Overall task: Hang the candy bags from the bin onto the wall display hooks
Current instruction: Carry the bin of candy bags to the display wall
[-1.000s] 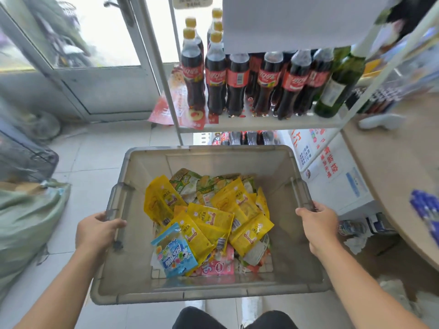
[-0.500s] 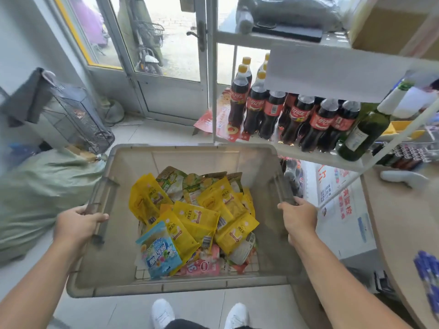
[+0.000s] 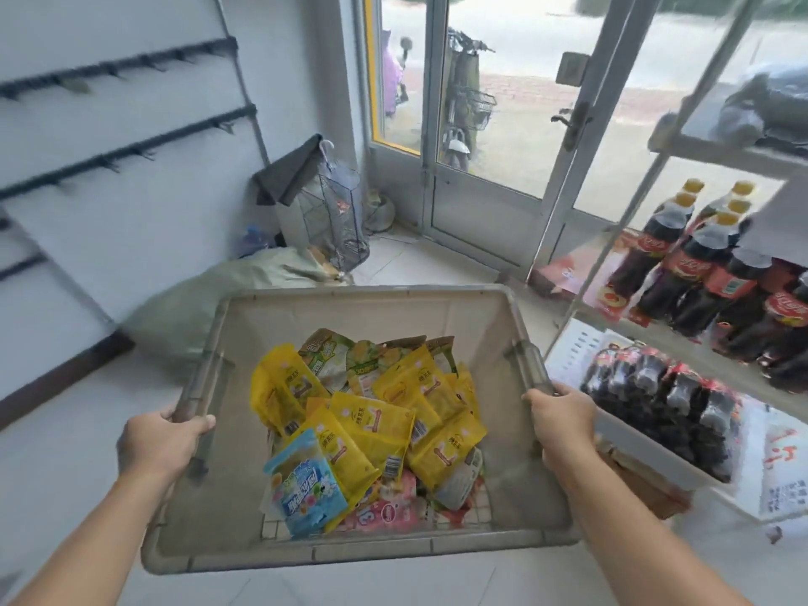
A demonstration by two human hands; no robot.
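Two hands on that bin, or one?

Two. My left hand is curled round the left handle, thumb over the top. My right hand is wrapped round the right handle the same way. I hold the bin up in front of me, above the tiled floor.

What is in it?

Candy bags, heaped loose toward the middle. A blue bag lies at the near left, on top of the others. Yellow bags make up most of the heap, overlapping one another. Green-printed bags sit at the far side, and a pink bag shows from under the yellow ones near the front. Where the bottom is bare, it is a grid.

And the wall display hooks?

On the white wall to my left, in dark rows, well apart from the bin and blurred. Over to my right, cola bottles stand close together.
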